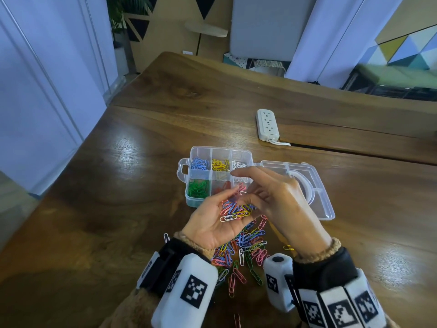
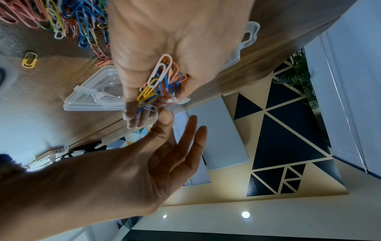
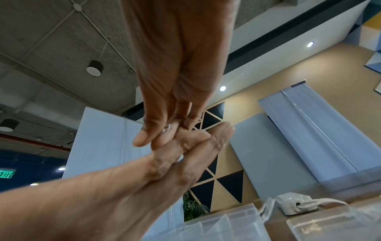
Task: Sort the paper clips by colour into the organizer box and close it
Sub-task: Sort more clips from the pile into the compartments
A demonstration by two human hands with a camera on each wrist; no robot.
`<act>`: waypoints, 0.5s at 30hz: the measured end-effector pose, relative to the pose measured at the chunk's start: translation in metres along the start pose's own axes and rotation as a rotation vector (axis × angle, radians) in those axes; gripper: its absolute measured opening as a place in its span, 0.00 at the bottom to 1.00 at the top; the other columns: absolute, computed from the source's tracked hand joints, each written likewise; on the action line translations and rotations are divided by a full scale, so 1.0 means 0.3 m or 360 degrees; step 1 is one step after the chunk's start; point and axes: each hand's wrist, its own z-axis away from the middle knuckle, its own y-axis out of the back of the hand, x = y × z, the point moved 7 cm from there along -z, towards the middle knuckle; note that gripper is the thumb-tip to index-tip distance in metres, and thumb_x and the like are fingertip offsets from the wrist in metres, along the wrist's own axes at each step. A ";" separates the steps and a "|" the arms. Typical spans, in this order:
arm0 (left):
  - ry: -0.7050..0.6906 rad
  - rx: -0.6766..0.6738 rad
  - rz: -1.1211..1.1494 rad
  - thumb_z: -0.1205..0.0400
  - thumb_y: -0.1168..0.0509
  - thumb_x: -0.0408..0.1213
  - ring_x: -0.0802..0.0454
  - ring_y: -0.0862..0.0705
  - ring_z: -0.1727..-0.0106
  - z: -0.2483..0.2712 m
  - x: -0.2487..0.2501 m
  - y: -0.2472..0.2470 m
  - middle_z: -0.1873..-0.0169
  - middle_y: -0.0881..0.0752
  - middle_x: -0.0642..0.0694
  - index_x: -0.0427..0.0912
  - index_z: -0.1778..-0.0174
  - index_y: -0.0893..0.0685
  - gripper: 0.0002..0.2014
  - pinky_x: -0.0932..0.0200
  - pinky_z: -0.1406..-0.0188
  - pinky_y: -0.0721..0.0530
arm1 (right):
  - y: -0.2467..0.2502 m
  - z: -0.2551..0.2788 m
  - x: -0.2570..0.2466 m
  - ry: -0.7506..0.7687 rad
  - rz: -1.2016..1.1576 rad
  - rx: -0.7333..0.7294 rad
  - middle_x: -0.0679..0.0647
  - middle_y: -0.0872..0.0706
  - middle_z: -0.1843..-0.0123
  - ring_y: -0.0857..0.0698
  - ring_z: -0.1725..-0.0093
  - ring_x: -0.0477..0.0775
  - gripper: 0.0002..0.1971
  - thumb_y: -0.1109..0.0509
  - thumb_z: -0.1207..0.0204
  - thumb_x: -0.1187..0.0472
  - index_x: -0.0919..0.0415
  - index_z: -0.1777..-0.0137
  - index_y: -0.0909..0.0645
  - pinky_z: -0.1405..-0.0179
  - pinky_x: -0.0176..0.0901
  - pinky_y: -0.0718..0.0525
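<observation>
While both hands' fingers hold paper clips [image 1: 234, 210], a power strip [image 1: 267, 124] lies on the wooden table [image 1: 142, 185].

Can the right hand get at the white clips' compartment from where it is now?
Probably yes: the right hand hovers beside the open organizer box, lid folded away, and the white compartment is uncovered just beyond its fingertips.

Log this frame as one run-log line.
left hand: cups mixed clips | right hand: pinches white clip | organizer box: open, partly sorted | pile: unsorted
</observation>
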 end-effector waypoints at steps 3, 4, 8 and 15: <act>0.0004 -0.0019 -0.0025 0.18 0.45 0.33 0.48 0.14 0.72 -0.007 0.001 0.014 0.69 0.17 0.38 0.29 0.67 0.12 0.19 0.43 0.57 0.11 | -0.004 -0.003 -0.001 0.0027 0.0007 -0.0027 0.43 0.20 0.58 0.15 0.63 0.44 0.17 0.25 0.35 0.76 0.62 0.47 0.17 0.70 0.36 0.16; 0.0007 -0.0032 -0.0018 0.18 0.44 0.33 0.48 0.13 0.70 -0.008 0.002 0.015 0.67 0.17 0.38 0.29 0.65 0.12 0.18 0.41 0.55 0.12 | 0.001 -0.002 0.002 0.0021 0.0012 -0.0019 0.45 0.18 0.57 0.15 0.63 0.44 0.14 0.25 0.34 0.75 0.62 0.50 0.17 0.72 0.34 0.16; 0.0009 -0.0059 -0.0073 0.20 0.43 0.33 0.40 0.10 0.61 -0.012 0.010 0.022 0.61 0.13 0.33 0.27 0.63 0.10 0.18 0.37 0.49 0.15 | 0.038 0.010 0.021 0.0007 0.0087 0.0045 0.49 0.14 0.59 0.16 0.60 0.34 0.08 0.26 0.32 0.74 0.62 0.57 0.15 0.68 0.21 0.21; -0.0002 -0.0074 -0.0043 0.21 0.43 0.32 0.44 0.14 0.64 -0.014 0.011 0.020 0.66 0.13 0.36 0.27 0.63 0.12 0.16 0.36 0.51 0.15 | 0.022 0.013 0.047 0.0059 0.0366 -0.0037 0.49 0.13 0.65 0.22 0.60 0.40 0.12 0.25 0.38 0.76 0.59 0.59 0.13 0.58 0.20 0.28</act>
